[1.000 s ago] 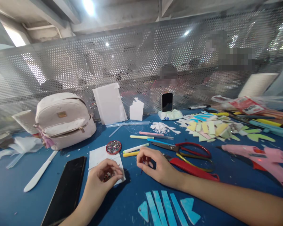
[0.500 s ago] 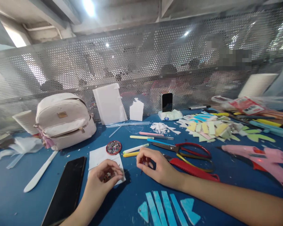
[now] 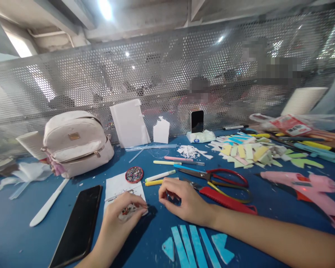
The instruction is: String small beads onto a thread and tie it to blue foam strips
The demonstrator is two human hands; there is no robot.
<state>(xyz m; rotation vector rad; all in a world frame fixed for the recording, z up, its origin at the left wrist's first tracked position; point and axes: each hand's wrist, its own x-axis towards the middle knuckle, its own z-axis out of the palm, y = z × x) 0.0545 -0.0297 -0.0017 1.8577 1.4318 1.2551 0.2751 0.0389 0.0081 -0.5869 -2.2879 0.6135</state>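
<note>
My left hand (image 3: 125, 214) hovers over the near part of a white paper sheet (image 3: 111, 186). Its thumb and fingertips are pinched together; what they grip is too small to make out. Small dark and reddish bits show in the gap between its thumb and fingers. To the right, my right hand (image 3: 181, 197) is curled above the blue table, fingertips turned towards the left hand and hiding anything in them. A round red-rimmed dish (image 3: 134, 174) full of mixed tiny beads or sequins rests on the paper. Dark specks are scattered over the sheet.
Blue cut strips (image 3: 195, 243) lie in front. Right of my hand are scissors (image 3: 226, 178), a red-handled cutter (image 3: 229, 201) and a pink glue gun (image 3: 309, 186). A black phone (image 3: 78, 223) and white knife (image 3: 48, 204) lie left, a pale backpack (image 3: 78, 145) behind.
My left hand has moved slightly down, and its fingertips have come closer together. The right hand has shifted slightly left. A faint thread-like line between them earlier no longer shows clearly.
</note>
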